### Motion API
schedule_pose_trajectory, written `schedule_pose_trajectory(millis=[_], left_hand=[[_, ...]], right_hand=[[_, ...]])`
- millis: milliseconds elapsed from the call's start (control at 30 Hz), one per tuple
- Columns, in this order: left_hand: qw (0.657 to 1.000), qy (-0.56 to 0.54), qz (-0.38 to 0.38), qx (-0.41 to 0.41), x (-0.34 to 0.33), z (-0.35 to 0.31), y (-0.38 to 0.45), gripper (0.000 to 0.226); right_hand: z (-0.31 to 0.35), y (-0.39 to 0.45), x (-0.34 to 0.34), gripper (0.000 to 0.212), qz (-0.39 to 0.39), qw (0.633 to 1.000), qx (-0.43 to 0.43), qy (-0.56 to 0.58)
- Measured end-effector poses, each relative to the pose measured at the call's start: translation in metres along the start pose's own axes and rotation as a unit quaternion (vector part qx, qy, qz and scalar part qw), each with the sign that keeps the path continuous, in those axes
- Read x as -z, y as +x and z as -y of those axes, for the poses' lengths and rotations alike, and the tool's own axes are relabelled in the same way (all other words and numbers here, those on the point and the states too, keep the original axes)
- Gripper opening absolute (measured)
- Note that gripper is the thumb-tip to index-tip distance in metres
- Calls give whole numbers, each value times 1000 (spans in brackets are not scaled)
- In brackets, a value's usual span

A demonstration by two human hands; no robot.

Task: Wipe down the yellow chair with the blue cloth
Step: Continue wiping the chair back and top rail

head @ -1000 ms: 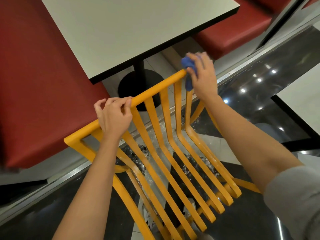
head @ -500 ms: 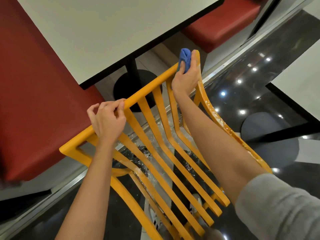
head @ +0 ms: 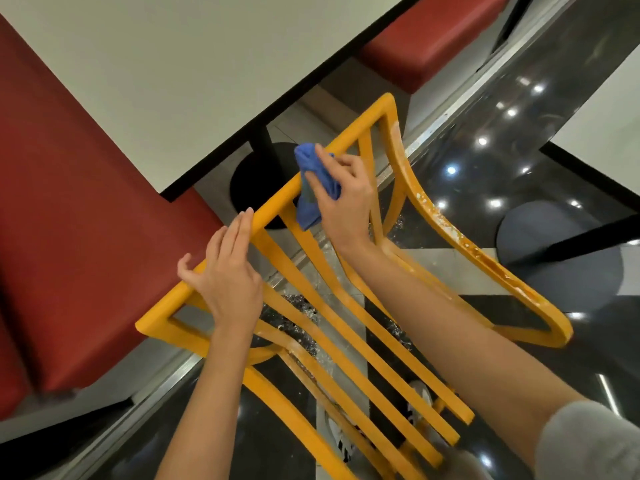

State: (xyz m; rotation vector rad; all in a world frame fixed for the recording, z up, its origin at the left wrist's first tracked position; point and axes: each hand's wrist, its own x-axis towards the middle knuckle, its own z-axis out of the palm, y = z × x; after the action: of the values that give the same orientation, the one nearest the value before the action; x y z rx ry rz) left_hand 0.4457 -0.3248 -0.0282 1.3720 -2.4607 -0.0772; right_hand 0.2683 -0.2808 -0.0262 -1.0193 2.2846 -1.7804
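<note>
Steadying the yellow chair [head: 322, 327] from behind, a person lays the left hand [head: 225, 271] flat on the near-left stretch of its top rail [head: 277, 199], fingers straight and gripping nothing, apparently to stop the frame shifting. Farther along the same rail the right hand [head: 343, 199] clamps the bunched blue cloth [head: 311, 181] against the wood, draping it over the bar so both faces get rubbed. Beyond stand a white table [head: 180, 74] and red benches [head: 69, 209].
</note>
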Motion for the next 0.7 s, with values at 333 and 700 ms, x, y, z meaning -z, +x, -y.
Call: schedule_pose_trajectory(millis=[333,700], left_hand=[[997,-62,-2,44,-4,-2,-1,69],[989,-134,1,55,0,-3,0,58]], right_hand=[[-18,68,-1,37,-188,977,-99,-1],[-42,113,23,37,-209,967,-142,-29]])
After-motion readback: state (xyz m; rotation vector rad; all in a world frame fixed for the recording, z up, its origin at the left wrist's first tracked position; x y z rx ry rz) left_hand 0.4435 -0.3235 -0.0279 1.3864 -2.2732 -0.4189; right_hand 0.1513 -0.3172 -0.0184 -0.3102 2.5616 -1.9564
